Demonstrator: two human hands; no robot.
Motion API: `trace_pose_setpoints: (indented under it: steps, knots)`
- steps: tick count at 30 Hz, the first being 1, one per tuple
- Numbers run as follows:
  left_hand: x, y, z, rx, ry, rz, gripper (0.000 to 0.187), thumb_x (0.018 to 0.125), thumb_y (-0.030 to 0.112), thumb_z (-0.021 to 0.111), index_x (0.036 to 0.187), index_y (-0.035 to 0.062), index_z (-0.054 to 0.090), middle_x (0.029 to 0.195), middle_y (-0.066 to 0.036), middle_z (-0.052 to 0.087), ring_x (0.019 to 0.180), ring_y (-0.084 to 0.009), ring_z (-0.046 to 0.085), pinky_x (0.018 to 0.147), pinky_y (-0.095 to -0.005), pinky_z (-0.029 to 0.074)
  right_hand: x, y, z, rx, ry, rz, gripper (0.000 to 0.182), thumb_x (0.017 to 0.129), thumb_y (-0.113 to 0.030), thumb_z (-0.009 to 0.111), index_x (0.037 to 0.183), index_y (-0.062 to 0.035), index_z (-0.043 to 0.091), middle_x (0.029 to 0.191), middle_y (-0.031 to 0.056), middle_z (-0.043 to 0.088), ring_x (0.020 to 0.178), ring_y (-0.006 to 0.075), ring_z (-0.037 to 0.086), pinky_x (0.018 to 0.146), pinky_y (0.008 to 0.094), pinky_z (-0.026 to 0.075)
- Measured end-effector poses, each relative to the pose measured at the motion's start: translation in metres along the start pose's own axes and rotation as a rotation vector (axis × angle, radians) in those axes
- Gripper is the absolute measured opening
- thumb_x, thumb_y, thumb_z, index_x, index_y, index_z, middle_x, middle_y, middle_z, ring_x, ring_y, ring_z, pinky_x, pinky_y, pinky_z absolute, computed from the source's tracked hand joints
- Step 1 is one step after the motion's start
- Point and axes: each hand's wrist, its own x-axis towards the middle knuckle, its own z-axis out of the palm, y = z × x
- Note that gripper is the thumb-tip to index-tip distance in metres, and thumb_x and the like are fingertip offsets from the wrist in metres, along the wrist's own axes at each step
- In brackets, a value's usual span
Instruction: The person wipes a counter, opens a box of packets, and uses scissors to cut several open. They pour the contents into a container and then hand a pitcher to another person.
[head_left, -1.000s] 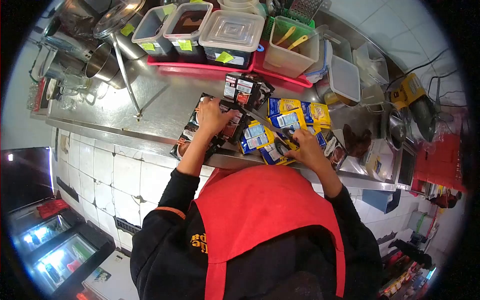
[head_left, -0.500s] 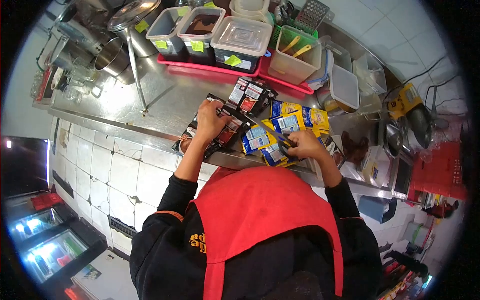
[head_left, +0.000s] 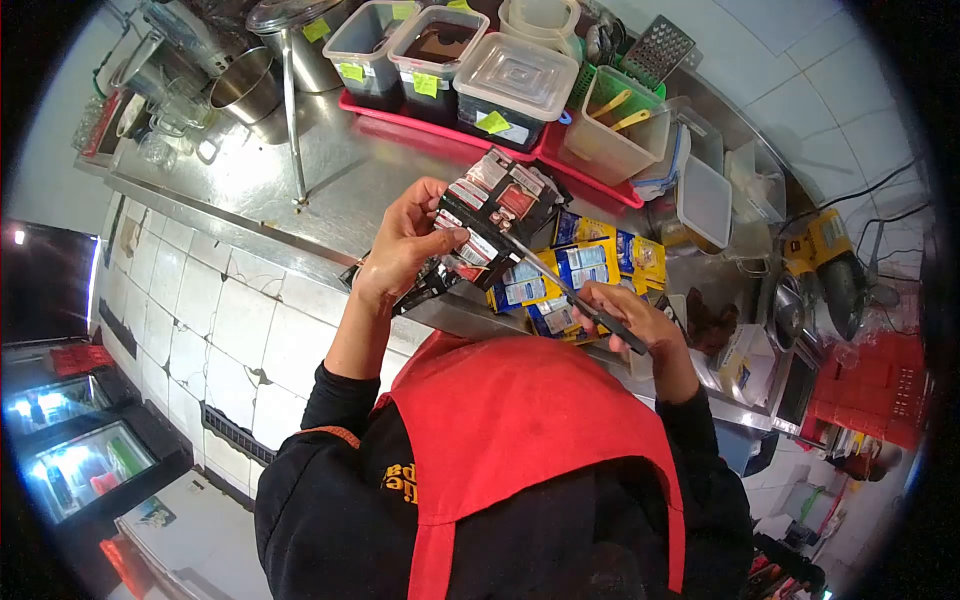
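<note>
My left hand (head_left: 405, 240) is closed on a black packet (head_left: 465, 228) with white and red printing, thumb on top and fingers at its far edge. More black packets (head_left: 512, 192) with a dark red picture lie right beside it, and some show below my left wrist. Held in my right hand (head_left: 630, 312) is a pair of scissors (head_left: 610, 325) with black handles, seen nearly edge-on. Their grey blades point up and left, with the tip at the packet's right edge. Several blue and yellow sachets (head_left: 585, 262) lie under and beyond the blades.
A steel counter (head_left: 240, 205) bears everything. At the back, a red tray (head_left: 420, 135) holds lidded tubs of dark contents and a clear bin (head_left: 615, 130) with yellow-handled utensils. A metal pot (head_left: 245, 90) stands left. A yellow-and-black appliance (head_left: 835, 260) sits right.
My left hand has lifted and turned, now gripping a black packet by its edge. My right hand has shifted slightly right and down with the scissors. The view has moved a little.
</note>
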Motion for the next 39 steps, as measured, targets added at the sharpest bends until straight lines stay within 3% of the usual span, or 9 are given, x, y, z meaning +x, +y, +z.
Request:
trace_pose_setpoints:
  steps: [6,13,14,16,25,27,30,37,39]
  knots:
    - [-0.002,-0.002,0.004,-0.049,-0.029,-0.002,0.038,0.071,-0.010,0.060,0.105,0.0002,0.047,0.096,-0.007,0.060,0.087,-0.0119,0.056,0.078,-0.0256,0.046,0.017,-0.015,0.005,-0.077,0.061,0.235,0.075,0.064,-0.072,0.053,0.092,-0.0018,0.049,0.074,-0.0007,0.044,0.065,0.0073,0.040,0.059,0.0194,0.033]
    - [-0.003,-0.004,0.005,-0.029,-0.006,-0.015,0.039,0.071,-0.010,0.060,0.106,-0.0004,0.046,0.097,-0.007,0.060,0.088,-0.0122,0.056,0.080,-0.0260,0.046,0.017,-0.009,-0.001,-0.100,0.119,0.066,0.070,0.068,-0.068,0.054,0.087,-0.0013,0.048,0.070,-0.0016,0.044,0.066,0.0066,0.045,0.066,0.0195,0.038]
    - [-0.003,-0.005,0.005,-0.029,-0.007,-0.003,0.039,0.071,-0.010,0.060,0.106,-0.0003,0.046,0.097,-0.007,0.060,0.088,-0.0123,0.056,0.080,-0.0261,0.046,0.017,-0.001,-0.005,-0.043,0.106,0.064,0.050,0.064,-0.044,0.066,0.084,-0.0009,0.050,0.070,-0.0026,0.042,0.067,0.0070,0.041,0.064,0.0203,0.035]
    - [-0.002,-0.005,0.006,-0.038,-0.008,0.005,0.039,0.071,-0.010,0.061,0.106,-0.0003,0.046,0.097,-0.007,0.060,0.088,-0.0123,0.056,0.079,-0.0259,0.046,0.015,0.008,-0.010,0.014,0.093,0.062,0.038,0.061,-0.019,0.077,0.081,-0.0005,0.051,0.070,-0.0036,0.040,0.067,0.0073,0.038,0.061,0.0211,0.033]
    - [0.001,-0.001,0.006,-0.071,-0.061,-0.039,0.042,0.069,-0.012,0.062,0.105,0.0024,0.046,0.097,-0.005,0.060,0.087,-0.0107,0.056,0.077,-0.0235,0.046,0.014,0.003,-0.009,0.006,0.123,0.259,0.029,0.063,-0.016,0.075,0.077,-0.0022,0.054,0.072,-0.0020,0.052,0.074,0.0070,0.053,0.070,0.0209,0.041]
    - [0.003,-0.003,0.007,-0.079,-0.082,-0.033,0.042,0.069,-0.012,0.062,0.105,0.0033,0.046,0.096,-0.005,0.060,0.086,-0.0101,0.056,0.076,-0.0231,0.046,0.019,0.008,-0.002,0.108,0.207,0.089,0.053,0.051,-0.037,0.083,0.070,-0.0069,0.043,0.065,-0.0052,0.046,0.063,0.0045,0.048,0.054,0.0203,0.037]
    - [0.004,-0.007,0.012,-0.025,-0.120,-0.085,0.046,0.067,-0.013,0.063,0.105,0.0045,0.045,0.097,-0.003,0.059,0.087,-0.0084,0.054,0.073,-0.0213,0.045,0.024,0.005,-0.003,0.115,0.139,0.144,0.053,0.050,-0.038,0.083,0.072,-0.0055,0.048,0.064,-0.0051,0.047,0.063,0.0050,0.049,0.056,0.0210,0.039]
    - [0.007,-0.008,0.011,-0.050,-0.159,-0.084,0.049,0.065,-0.013,0.063,0.107,0.0044,0.045,0.103,-0.005,0.057,0.088,-0.0092,0.054,0.074,-0.0210,0.046,0.024,0.019,-0.008,0.053,0.202,0.089,0.046,0.055,-0.030,0.082,0.079,-0.0029,0.054,0.063,-0.0026,0.050,0.063,0.0061,0.052,0.061,0.0204,0.042]
    - [0.008,-0.011,0.009,0.024,-0.185,-0.091,0.052,0.064,-0.013,0.063,0.109,0.0050,0.044,0.107,-0.007,0.056,0.090,-0.0101,0.054,0.074,-0.0215,0.046,0.021,0.001,-0.010,0.093,0.126,0.285,0.035,0.062,-0.021,0.078,0.079,-0.0032,0.053,0.067,-0.0012,0.053,0.067,0.0066,0.054,0.063,0.0211,0.043]
